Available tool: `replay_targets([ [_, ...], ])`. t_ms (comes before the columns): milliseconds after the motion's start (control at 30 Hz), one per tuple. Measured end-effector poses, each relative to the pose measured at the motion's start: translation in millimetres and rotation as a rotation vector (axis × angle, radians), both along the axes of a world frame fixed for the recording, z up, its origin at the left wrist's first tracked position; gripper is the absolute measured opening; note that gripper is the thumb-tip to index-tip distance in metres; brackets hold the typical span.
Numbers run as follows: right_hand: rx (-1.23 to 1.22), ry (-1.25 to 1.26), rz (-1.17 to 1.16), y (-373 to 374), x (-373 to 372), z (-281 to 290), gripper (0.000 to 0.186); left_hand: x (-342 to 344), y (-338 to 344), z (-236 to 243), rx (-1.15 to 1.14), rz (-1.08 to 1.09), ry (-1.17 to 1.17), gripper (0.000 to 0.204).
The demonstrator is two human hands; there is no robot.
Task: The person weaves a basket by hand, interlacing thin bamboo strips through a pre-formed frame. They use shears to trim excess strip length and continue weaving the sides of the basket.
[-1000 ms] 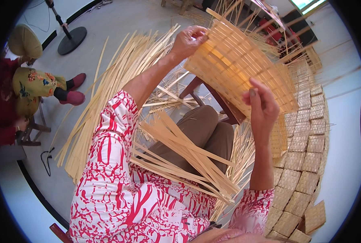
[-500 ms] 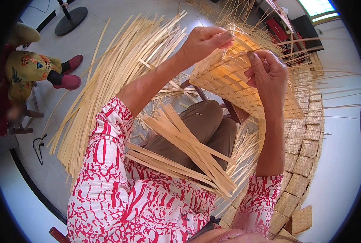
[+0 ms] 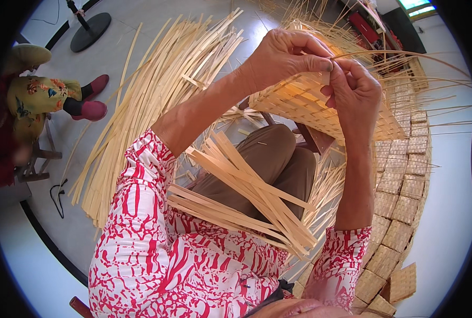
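The bare left hand [image 3: 294, 57] and the bare right hand [image 3: 358, 90], close together, pinch 1 thin, bendy, tan strip [image 3: 395, 51]. Past them is a big, yellow, woven piece [image 3: 294, 102]. Long, flat, pale strips [image 3: 234, 170] lie across brown trousers [image 3: 268, 148]. A big, loose pile of pale strips [image 3: 156, 95] lies on the gray floor [image 3: 122, 40]. 2 dark red shoes [image 3: 91, 110] are at left.

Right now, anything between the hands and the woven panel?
Nothing visible: the left hand and right hand meet at a thin strip in front of the woven panel. The loose flat strips lie lower, across the lap.
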State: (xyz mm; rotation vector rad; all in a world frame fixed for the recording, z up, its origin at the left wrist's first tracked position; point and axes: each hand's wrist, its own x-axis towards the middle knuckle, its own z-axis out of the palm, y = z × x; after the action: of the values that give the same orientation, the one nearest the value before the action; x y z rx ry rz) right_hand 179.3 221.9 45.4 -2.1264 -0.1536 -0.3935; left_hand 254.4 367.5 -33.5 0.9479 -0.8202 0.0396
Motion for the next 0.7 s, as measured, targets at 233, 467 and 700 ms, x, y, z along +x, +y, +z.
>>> replay_targets([
  [233,-0.026,-0.024,-0.025,9,-4,-3,0.019,-1,7,-10,0.039,-0.029,0.112,0.024],
  [467,-0.181,-0.241,0.006,4,-10,-22,0.049,-6,8,-1,0.057,-0.247,0.166,0.04],
  [700,-0.505,-0.231,-0.238,20,-14,-17,0.063,-1,11,5,0.22,-0.254,0.027,0.037],
])
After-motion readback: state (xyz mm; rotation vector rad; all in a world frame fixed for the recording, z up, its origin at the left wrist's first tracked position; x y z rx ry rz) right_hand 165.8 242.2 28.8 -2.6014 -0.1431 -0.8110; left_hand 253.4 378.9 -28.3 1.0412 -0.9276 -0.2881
